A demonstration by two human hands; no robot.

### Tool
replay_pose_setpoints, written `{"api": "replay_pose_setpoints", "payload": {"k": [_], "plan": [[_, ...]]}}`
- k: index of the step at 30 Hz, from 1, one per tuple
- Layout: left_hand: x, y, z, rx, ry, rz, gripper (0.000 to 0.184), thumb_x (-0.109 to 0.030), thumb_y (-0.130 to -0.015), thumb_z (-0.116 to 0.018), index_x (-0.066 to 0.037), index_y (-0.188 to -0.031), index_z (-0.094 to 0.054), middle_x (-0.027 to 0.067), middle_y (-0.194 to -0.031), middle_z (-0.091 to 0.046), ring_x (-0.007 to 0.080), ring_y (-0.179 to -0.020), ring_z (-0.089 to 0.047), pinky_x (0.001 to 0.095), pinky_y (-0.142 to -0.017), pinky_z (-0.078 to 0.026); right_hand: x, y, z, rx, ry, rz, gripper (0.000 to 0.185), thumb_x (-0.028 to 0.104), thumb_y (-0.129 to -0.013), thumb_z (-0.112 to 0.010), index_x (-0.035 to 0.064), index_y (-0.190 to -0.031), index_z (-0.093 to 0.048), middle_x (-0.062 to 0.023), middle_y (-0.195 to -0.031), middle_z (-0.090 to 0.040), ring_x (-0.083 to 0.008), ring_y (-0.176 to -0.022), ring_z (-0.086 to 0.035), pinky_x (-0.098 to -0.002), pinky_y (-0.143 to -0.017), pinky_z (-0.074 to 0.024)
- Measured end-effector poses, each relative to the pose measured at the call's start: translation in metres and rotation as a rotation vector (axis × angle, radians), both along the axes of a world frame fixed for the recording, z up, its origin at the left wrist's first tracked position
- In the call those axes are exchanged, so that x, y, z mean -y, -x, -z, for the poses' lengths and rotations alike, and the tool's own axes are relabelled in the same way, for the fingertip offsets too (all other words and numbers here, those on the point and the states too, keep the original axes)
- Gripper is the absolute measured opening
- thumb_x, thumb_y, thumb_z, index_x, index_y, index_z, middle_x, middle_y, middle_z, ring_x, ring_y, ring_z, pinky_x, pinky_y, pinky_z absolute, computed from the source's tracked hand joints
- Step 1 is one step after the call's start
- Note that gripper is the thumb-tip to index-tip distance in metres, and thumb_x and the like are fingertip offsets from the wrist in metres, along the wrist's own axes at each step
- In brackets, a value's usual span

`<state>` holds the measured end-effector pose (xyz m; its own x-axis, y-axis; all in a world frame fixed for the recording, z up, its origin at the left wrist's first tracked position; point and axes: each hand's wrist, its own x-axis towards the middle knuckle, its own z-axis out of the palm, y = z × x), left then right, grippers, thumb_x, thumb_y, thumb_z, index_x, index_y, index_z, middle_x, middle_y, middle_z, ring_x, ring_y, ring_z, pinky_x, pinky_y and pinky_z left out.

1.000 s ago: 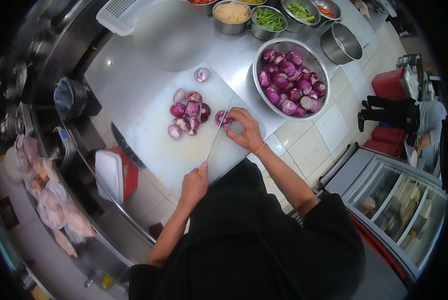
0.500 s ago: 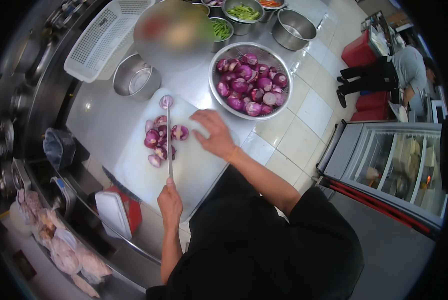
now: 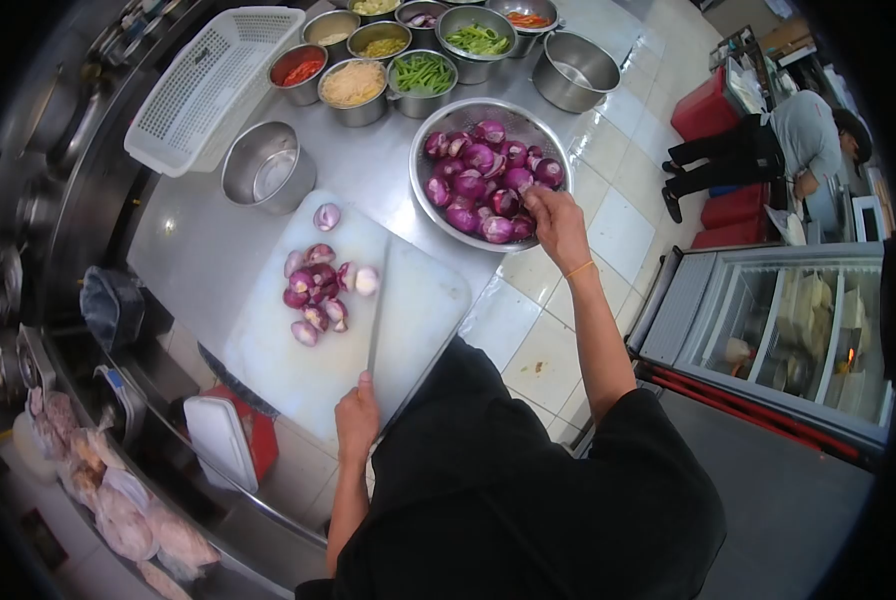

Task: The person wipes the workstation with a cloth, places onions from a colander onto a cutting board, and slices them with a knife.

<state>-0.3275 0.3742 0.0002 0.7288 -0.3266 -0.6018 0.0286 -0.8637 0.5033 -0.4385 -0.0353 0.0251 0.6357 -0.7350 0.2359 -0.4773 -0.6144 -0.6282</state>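
Note:
My left hand (image 3: 356,418) is closed round the handle of a long knife (image 3: 379,308), whose blade points away over the white cutting board (image 3: 418,290). Just left of the blade lie several cut and whole red onions (image 3: 316,285), with one pale cut face turned up beside it. Another piece (image 3: 327,216) sits alone near the board's far edge. At the right rim of a perforated steel colander (image 3: 424,200) full of red onions (image 3: 476,157), my right hand (image 3: 558,222), with an orange band at the wrist, has its fingers pinched on an onion.
Steel bowls of cut vegetables (image 3: 422,75) stand at the back, beside a white perforated basket (image 3: 203,85). Bare-looking steel pots (image 3: 270,165) flank the colander. A glass-topped freezer (image 3: 778,330) is at right. Another person (image 3: 803,150) bends over farther off.
My right hand has moved from the board to the colander. The knife has shifted right, off the onion group. An onion by the blade now shows a pale face. The view has turned.

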Motion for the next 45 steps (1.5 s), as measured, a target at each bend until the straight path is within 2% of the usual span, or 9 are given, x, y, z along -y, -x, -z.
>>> {"api": "replay_pose_setpoints", "payload": {"k": [5,12,28,29,31,33,38,40,45], "plan": [[-0.005,-0.015,-0.004,-0.001,-0.019,-0.077,0.075,-0.054,-0.104,-0.036,0.011,-0.078,-0.063,0.0332,-0.076,-0.062,0.0466,-0.074,-0.060,0.0512,-0.075,-0.046,-0.005,-0.006,0.018,0.315,-0.534,0.133,0.025,0.021,-0.103,-0.056,0.0018,-0.107,-0.071,-0.0044,-0.088,-0.071,-0.0157,-0.060,-0.062,-0.0280,-0.062,-0.0495],[-0.009,-0.004,-0.009,-0.031,0.009,-0.066,0.074,-0.054,-0.104,-0.036,0.010,-0.077,-0.061,0.0323,-0.075,-0.060,0.0459,-0.072,-0.057,0.0503,-0.074,-0.045,-0.060,-0.036,-0.014,0.648,-1.427,-0.006,0.026,0.019,-0.099,-0.062,0.0063,-0.122,-0.063,0.0006,-0.096,-0.068,-0.0072,-0.080,-0.061,-0.0227,-0.066,-0.0453],[-0.036,0.021,0.029,-0.047,0.085,-0.035,0.071,-0.053,-0.101,-0.041,0.011,-0.089,-0.068,0.0377,-0.092,-0.064,0.0535,-0.097,-0.061,0.0562,-0.089,-0.046,-0.384,-0.218,-0.015,0.183,-1.057,-1.168,0.026,0.003,-0.088,-0.071,0.0043,-0.113,-0.068,-0.0064,-0.107,-0.063,-0.0124,-0.096,-0.063,-0.0258,-0.082,-0.0538],[-0.037,0.022,0.020,-0.060,0.110,-0.068,0.069,-0.052,-0.101,-0.040,0.010,-0.091,-0.068,0.0373,-0.094,-0.064,0.0533,-0.098,-0.061,0.0562,-0.089,-0.046,-0.386,-0.235,-0.038,0.105,-0.890,-1.220,0.037,0.011,-0.088,-0.071,0.0023,-0.123,-0.063,-0.0143,-0.119,-0.061,-0.0240,-0.111,-0.062,-0.0322,-0.093,-0.0520],[-0.042,0.023,0.012,-0.065,0.125,-0.074,0.065,-0.049,-0.102,-0.040,0.009,-0.094,-0.068,0.0365,-0.097,-0.064,0.0527,-0.101,-0.060,0.0558,-0.090,-0.045,-0.406,-0.253,-0.019,0.371,-0.461,-1.049,0.052,0.018,-0.088,-0.069,-0.0005,-0.134,-0.053,-0.0219,-0.134,-0.054,-0.0361,-0.126,-0.053,-0.0392,-0.106,-0.0439],[-0.044,0.019,-0.001,-0.070,0.079,-0.071,0.068,-0.051,-0.102,-0.039,0.009,-0.092,-0.068,0.0371,-0.095,-0.064,0.0534,-0.099,-0.060,0.0547,-0.088,-0.046,-0.382,-0.255,-0.041,0.341,-0.589,-1.036,0.062,0.022,-0.089,-0.068,-0.0028,-0.140,-0.044,-0.0254,-0.141,-0.048,-0.0413,-0.133,-0.044,-0.0438,-0.114,-0.0354],[-0.060,0.019,0.006,-0.002,0.066,-0.078,0.081,-0.063,-0.101,-0.035,0.008,-0.075,-0.063,0.0265,-0.069,-0.061,0.0393,-0.071,-0.061,0.0483,-0.074,-0.047,-0.255,-0.210,-0.033,0.522,-0.351,-0.598,0.049,0.006,-0.081,-0.073,0.0045,-0.128,-0.058,-0.0180,-0.133,-0.056,-0.0365,-0.126,-0.052,-0.0426,-0.107,-0.0414],[-0.059,0.013,0.001,-0.051,0.027,-0.060,0.078,-0.059,-0.102,-0.035,0.009,-0.081,-0.066,0.0320,-0.080,-0.063,0.0479,-0.083,-0.062,0.0509,-0.080,-0.047,-0.173,-0.191,0.002,0.502,-0.100,-0.392,0.047,0.002,-0.078,-0.073,0.0061,-0.123,-0.061,-0.0150,-0.125,-0.060,-0.0349,-0.120,-0.054,-0.0431,-0.104,-0.0432],[-0.058,0.001,-0.012,-0.149,0.026,-0.094,0.078,-0.060,-0.101,-0.038,0.009,-0.078,-0.065,0.0283,-0.074,-0.064,0.0424,-0.075,-0.063,0.0480,-0.075,-0.048,-0.001,-0.131,0.006,-0.097,0.167,-0.043,0.052,0.005,-0.070,-0.067,0.0033,-0.122,-0.062,-0.0200,-0.118,-0.066,-0.0402,-0.111,-0.059,-0.0453,-0.099,-0.0469]]}}
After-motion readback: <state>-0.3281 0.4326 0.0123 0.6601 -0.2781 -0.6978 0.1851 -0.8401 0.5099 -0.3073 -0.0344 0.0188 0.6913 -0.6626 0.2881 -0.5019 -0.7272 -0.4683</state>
